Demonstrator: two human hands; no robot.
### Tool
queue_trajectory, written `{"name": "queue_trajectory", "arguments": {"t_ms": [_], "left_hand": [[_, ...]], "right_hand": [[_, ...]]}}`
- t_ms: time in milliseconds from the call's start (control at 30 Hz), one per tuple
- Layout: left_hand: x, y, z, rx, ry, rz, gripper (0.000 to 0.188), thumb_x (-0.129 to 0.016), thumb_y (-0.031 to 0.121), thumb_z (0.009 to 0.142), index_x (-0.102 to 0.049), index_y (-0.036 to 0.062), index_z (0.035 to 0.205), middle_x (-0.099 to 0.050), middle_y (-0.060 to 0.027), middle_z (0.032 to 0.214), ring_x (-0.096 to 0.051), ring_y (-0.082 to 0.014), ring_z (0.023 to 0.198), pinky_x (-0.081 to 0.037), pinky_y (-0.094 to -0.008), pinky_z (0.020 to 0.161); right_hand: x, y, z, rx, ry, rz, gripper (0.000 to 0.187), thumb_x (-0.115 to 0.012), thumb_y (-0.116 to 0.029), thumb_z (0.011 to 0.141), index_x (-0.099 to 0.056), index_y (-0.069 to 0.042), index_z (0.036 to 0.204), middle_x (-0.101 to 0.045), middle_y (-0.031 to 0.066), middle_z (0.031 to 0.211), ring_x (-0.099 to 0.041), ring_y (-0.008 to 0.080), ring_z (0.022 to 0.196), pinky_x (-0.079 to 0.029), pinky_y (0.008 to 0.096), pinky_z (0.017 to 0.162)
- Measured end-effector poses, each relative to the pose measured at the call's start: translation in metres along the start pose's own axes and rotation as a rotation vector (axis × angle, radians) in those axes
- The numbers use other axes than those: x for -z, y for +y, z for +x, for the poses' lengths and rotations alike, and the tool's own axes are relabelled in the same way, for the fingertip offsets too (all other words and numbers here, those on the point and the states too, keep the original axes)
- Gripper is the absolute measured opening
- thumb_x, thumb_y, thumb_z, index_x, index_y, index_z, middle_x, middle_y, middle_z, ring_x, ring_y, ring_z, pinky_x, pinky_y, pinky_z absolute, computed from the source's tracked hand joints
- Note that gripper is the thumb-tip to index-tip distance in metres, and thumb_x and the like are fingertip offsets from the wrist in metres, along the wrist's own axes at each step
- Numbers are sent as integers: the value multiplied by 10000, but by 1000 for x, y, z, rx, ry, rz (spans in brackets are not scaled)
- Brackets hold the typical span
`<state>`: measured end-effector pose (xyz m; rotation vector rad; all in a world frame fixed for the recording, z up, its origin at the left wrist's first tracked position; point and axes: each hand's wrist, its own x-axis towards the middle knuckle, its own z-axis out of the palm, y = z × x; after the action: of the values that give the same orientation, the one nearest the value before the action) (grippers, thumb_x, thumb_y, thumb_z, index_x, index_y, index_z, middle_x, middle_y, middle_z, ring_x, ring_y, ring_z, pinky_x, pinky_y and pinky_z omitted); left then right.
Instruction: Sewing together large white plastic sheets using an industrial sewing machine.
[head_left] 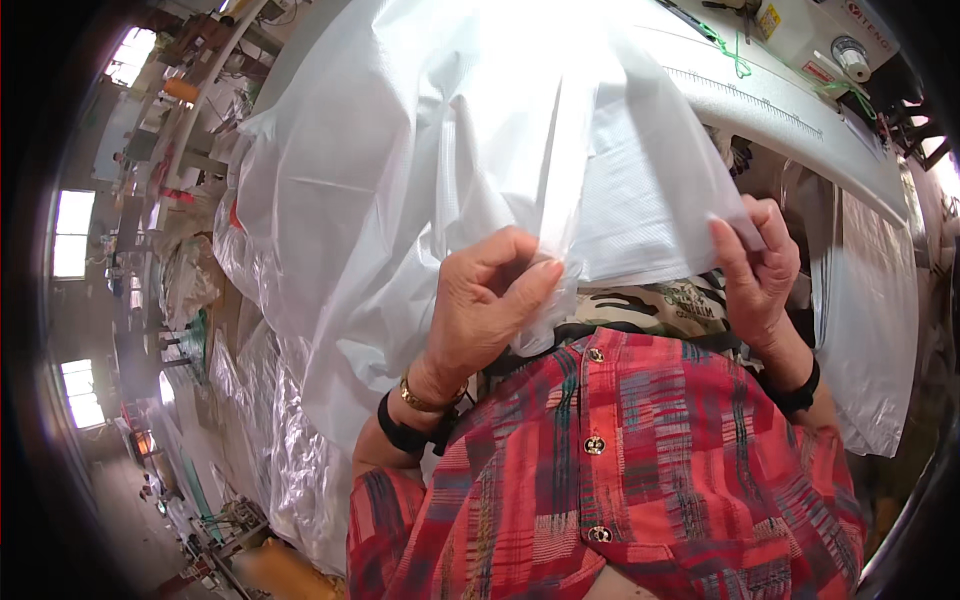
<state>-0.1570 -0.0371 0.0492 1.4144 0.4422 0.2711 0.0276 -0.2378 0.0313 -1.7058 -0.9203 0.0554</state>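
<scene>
A large sheet of thin, whitish translucent plastic (345, 190) drapes over the table edge toward my lap, falling in folds on the left. My left hand (487, 290) pinches a gathered fold of it between thumb and forefinger, near the middle. At the sheet's right corner, my right hand (757, 262) grips the edge between thumb and fingers. Between the two hands the plastic hangs fairly flat, with a fine textured pattern. Its far part lies up on the table, washed out by glare.
A white sewing machine (835, 40) stands at the far right on a white table (790, 135) with a ruler scale along it. Green thread (738, 58) lies beside it. Clear plastic (868, 320) hangs at the right; more crumpled clear plastic (300, 450) is heaped at the left.
</scene>
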Motion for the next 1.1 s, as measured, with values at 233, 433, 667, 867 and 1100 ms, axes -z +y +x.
{"name": "queue_trajectory", "arguments": {"t_ms": [233, 433, 667, 867, 1100], "left_hand": [[-1, -9, 4, 17, -18, 9, 202, -628, 68, 925, -653, -36, 1097, -671, -4, 863, -544, -18, 740, -454, -191, 643], [-3, -19, 1, -56, -37, -141, 333, -576, 22, 930, -564, -52, 1255, -659, -29, 978, -582, -43, 861, -491, -205, 748], [-2, -21, 7, 0, -55, -182, 262, -564, 42, 927, -559, -49, 1172, -627, 3, 926, -562, -26, 851, -475, -186, 735], [-6, -27, 19, 43, 10, -503, 195, -601, 214, 978, -580, 22, 953, -561, 35, 812, -475, -14, 737, -402, -181, 631], [24, -4, 22, -179, 254, 212, 137, -619, 83, 946, -631, 13, 829, -494, 81, 689, -418, 7, 636, -339, -172, 539]], "right_hand": [[-59, -33, 42, 602, -223, -135, 224, -682, 16, 692, -580, -50, 880, -508, 69, 703, -533, 243, 625, -436, 347, 568], [-76, -28, 35, 622, -352, -221, 227, -703, -59, 686, -587, -64, 882, -507, 55, 733, -531, 231, 663, -427, 342, 622], [-79, -26, 34, 736, -360, -308, 233, -688, -104, 664, -594, -61, 873, -476, 40, 721, -525, 202, 662, -425, 342, 638], [-83, -29, 34, 786, -408, -397, 214, -649, -151, 709, -602, -41, 887, -486, 40, 733, -528, 203, 660, -435, 340, 647], [-61, -6, 58, 170, -161, -50, 248, -668, -103, 866, -602, 5, 1079, -640, 84, 962, -613, 142, 871, -501, 303, 787]]}}
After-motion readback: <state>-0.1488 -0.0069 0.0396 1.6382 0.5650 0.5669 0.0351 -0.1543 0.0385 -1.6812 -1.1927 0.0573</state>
